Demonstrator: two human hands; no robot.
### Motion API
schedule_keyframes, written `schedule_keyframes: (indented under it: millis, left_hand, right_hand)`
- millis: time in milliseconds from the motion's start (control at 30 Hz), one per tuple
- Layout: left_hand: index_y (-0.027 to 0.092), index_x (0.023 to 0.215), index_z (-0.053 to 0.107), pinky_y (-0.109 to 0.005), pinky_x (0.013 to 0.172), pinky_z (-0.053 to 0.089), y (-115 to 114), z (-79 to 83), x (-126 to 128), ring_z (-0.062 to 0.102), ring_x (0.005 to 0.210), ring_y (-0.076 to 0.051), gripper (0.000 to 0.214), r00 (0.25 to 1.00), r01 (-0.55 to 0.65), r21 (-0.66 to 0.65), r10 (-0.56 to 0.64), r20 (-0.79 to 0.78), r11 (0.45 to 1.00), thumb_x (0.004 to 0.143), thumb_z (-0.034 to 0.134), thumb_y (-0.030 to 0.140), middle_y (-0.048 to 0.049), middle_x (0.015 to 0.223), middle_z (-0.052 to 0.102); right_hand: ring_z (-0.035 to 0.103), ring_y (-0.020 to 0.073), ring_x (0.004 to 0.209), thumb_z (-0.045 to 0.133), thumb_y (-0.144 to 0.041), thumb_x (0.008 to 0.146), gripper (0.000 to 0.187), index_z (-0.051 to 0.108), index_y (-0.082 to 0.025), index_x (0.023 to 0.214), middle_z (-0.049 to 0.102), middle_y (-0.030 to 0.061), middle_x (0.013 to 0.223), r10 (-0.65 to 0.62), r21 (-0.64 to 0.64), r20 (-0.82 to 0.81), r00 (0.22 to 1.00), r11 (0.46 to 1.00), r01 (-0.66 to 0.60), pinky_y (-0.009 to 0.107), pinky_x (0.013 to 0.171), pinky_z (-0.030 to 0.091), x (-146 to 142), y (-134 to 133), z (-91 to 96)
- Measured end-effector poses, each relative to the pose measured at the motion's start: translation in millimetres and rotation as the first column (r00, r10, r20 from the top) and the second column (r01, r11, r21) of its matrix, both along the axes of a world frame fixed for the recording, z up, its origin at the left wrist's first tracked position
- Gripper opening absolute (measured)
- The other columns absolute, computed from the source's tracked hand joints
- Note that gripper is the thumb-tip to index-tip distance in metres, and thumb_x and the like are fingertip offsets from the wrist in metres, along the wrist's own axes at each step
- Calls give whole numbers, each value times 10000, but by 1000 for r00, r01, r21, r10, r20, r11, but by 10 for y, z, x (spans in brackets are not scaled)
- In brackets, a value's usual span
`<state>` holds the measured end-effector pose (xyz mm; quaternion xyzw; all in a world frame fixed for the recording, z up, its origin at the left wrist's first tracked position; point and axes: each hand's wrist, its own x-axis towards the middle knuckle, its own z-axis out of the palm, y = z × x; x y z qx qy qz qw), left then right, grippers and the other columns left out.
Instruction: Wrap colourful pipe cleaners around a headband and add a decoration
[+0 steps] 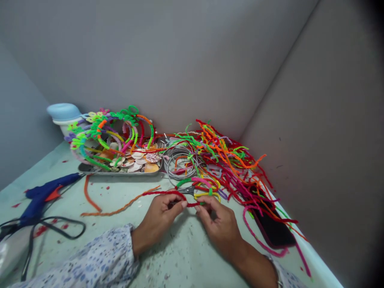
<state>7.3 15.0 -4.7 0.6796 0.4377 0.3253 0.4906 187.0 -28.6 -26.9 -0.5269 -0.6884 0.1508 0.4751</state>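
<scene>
Both hands work at a small ring (pixel 202 182) covered in green, pink and red fuzzy pipe cleaner. My left hand (pixel 160 214) pinches a red pipe cleaner (pixel 162 193) at the ring's near side, and a loose length of it runs off to the left. Closed with thumb and fingertips, my right hand (pixel 219 220) grips the ring's near right part, where a bit of green shows. Just behind the ring lie scissors (pixel 187 191), their blades pointing left. An orange pipe cleaner (pixel 120 209) rests on the table left of my left hand.
A metal tray (pixel 132 173) holds shells and several pipe-cleaner-wrapped hoops (pixel 102 132). Beside it are a coil of wire (pixel 165 166) and a pile of loose pipe cleaners (pixel 228 160), partly over a phone (pixel 274 228). A blue glue gun (pixel 45 194) with its cord lies left; a lidded container (pixel 64 114) stands behind.
</scene>
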Motion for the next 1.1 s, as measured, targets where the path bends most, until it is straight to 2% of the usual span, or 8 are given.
schedule_keyframes:
  millis: [133, 200, 333, 433, 500, 700, 900, 1100]
  left_hand:
    - [158, 722, 610, -216, 553, 346, 1, -6, -8, 451, 601, -116, 225, 1000, -7, 48, 7, 3, 999, 868, 541, 315, 24, 633, 526]
    - [160, 714, 589, -215, 565, 350, 0, -18, -10, 456, 614, -116, 224, 1000, -2, 80, 2, 0, 997, 875, 536, 307, 24, 647, 528]
    - [163, 724, 589, -232, 612, 377, -9, -36, -6, 489, 659, -131, 220, 1000, 13, 146, -10, -27, 989, 886, 527, 297, 12, 685, 557]
    - [164, 710, 590, -242, 624, 377, -18, -35, 3, 503, 669, -136, 223, 998, 21, 191, -8, -68, 981, 883, 537, 293, 10, 681, 561]
    - [165, 697, 586, -244, 625, 375, -25, -33, 7, 509, 667, -137, 224, 996, 27, 210, -9, -88, 977, 881, 542, 286, 13, 667, 559]
    - [175, 713, 614, -253, 646, 380, -52, -53, 3, 536, 699, -148, 199, 987, 71, 271, -29, -156, 960, 882, 546, 257, 4, 689, 600]
    - [173, 723, 614, -258, 648, 377, -75, -55, 6, 534, 697, -149, 200, 982, 81, 302, -25, -185, 950, 890, 538, 252, 0, 692, 597]
    - [174, 742, 607, -269, 653, 382, -84, -51, 6, 532, 714, -162, 211, 975, 81, 331, -6, -222, 940, 904, 508, 266, -13, 717, 596]
  right_hand:
    - [653, 117, 544, 549, -255, 897, 98, 610, -214, 962, 672, -27, 645, 39, -51, -63, 997, 998, -42, 201, 525, 505, -4, -6, -22]
    - [617, 107, 496, 550, -253, 899, 96, 609, -214, 963, 630, -47, 582, 38, -54, -34, 999, 998, -40, 200, 506, 481, -2, -15, -27]
    - [547, 112, 495, 595, -236, 872, 132, 598, -209, 1000, 572, -48, 576, -36, 113, 105, 994, 993, 24, 240, 535, 457, 1, -43, 4]
    - [583, 158, 681, 625, -222, 847, 146, 597, -206, 990, 624, 20, 758, -63, 256, 197, 978, 967, 11, 299, 643, 475, -2, -50, 41]
    - [580, 189, 783, 632, -226, 840, 123, 611, -206, 960, 619, 52, 848, -60, 290, 250, 966, 957, -15, 338, 694, 469, -5, -43, 51]
    - [559, 197, 818, 628, -235, 858, 66, 630, -217, 921, 608, 42, 852, -61, 271, 305, 950, 962, -25, 370, 739, 414, -12, -14, 27]
    - [575, 180, 803, 610, -215, 877, 28, 609, -201, 901, 648, 24, 820, 31, 218, 311, 950, 970, -103, 361, 760, 401, -30, 1, 29]
    - [566, 184, 793, 576, -199, 891, 49, 613, -200, 922, 647, 33, 818, 11, 215, 342, 940, 972, -90, 365, 759, 398, -41, -5, 45]
